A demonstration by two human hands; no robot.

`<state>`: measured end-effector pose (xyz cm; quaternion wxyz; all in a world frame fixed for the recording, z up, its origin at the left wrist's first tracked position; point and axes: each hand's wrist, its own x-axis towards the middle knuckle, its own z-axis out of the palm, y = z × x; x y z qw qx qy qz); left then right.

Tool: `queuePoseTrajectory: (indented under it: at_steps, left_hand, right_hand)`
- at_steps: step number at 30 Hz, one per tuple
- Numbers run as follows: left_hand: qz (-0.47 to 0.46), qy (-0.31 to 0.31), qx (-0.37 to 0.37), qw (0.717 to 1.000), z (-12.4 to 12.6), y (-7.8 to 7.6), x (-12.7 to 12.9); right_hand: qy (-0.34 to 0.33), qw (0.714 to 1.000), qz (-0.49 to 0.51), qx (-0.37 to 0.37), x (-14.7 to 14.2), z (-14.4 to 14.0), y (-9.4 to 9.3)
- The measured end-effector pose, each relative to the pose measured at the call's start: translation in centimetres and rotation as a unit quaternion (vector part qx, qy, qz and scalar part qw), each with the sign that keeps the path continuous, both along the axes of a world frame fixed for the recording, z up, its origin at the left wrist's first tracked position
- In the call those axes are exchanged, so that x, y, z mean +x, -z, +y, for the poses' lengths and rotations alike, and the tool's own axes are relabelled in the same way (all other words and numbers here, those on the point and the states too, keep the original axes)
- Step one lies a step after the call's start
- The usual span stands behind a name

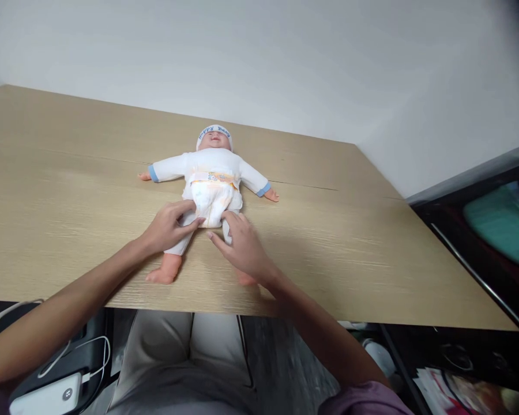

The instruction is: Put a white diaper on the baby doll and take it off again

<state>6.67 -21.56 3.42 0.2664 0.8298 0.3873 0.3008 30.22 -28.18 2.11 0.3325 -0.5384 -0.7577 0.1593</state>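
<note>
A baby doll (214, 158) lies on its back on the wooden table, head toward the wall, arms spread. It wears a white cap with blue lettering, a white top with blue cuffs and white trousers. Around its hips sits a white diaper (211, 202) with an orange patterned waistband. My left hand (170, 226) pinches the diaper's edge at the leg on the left, thumb and fingers around it. My right hand (244, 245) is at the opposite leg edge, index finger curled against the diaper and thumb held apart below. Whether its fingers grip the edge is unclear.
The pale wooden table (328, 248) reaches back to a white wall. A white power bank (47, 395) with a cable lies on a black surface below left. A dark-framed object (480, 248) with a green patch stands right. Papers and other items sit on a lower right shelf.
</note>
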Motion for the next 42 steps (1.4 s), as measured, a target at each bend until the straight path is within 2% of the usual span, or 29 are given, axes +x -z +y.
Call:
queuePoseTrajectory:
  at_steps: [3, 7, 11, 16, 20, 23, 26, 29, 31, 35, 38, 42]
  left_hand:
    - [-0.036, -0.02, -0.048, 0.998, 0.3, 0.4, -0.2]
    - [-0.148, -0.021, -0.142, 0.978, 0.9, 0.9, -0.2]
    - [-0.191, -0.067, -0.195, 0.96, 1.0, 1.2, -0.2]
    - [-0.13, -0.103, -0.201, 0.965, 0.5, 0.3, -0.6]
    - [-0.079, -0.06, -0.196, 0.976, 0.3, -0.9, -1.0]
    - [-0.056, -0.026, -0.22, 0.974, 0.5, -1.3, -1.3]
    - [-0.092, -0.006, -0.284, 0.954, 0.7, -1.3, -1.2]
    - [-0.168, -0.006, -0.359, 0.918, 0.8, -1.1, -0.9]
    - [-0.204, -0.009, -0.393, 0.896, 0.7, -0.9, -0.7]
    - [-0.237, -0.029, -0.416, 0.877, 0.5, -0.7, -0.5]
    - [-0.257, -0.028, -0.418, 0.871, 0.4, -0.5, -0.5]
    - [-0.255, -0.022, -0.386, 0.886, 0.4, -0.4, -0.5]
  right_hand:
    - [0.04, 0.997, 0.067, -0.028, 0.1, 0.4, 0.2]
    - [0.074, 0.98, 0.176, -0.058, 0.8, 0.5, -0.2]
    - [0.102, 0.972, 0.199, -0.069, 1.6, 0.2, -0.9]
    - [0.111, 0.98, 0.158, -0.054, 1.7, -0.1, -1.3]
    - [0.11, 0.977, 0.166, -0.079, 1.9, -0.2, -1.6]
    - [0.096, 0.978, 0.162, -0.091, 1.9, -0.4, -1.8]
    - [0.076, 0.986, 0.129, -0.07, 1.5, -0.3, -1.6]
    - [0.067, 0.987, 0.136, -0.056, 1.0, -0.1, -1.2]
    - [0.071, 0.977, 0.182, -0.085, 0.8, 0.2, -1.0]
    - [0.072, 0.951, 0.261, -0.146, 0.9, 0.3, -0.6]
    - [0.086, 0.959, 0.24, -0.128, 0.9, 0.1, -0.7]
    - [0.111, 0.979, 0.17, -0.029, 0.9, 0.1, -0.6]
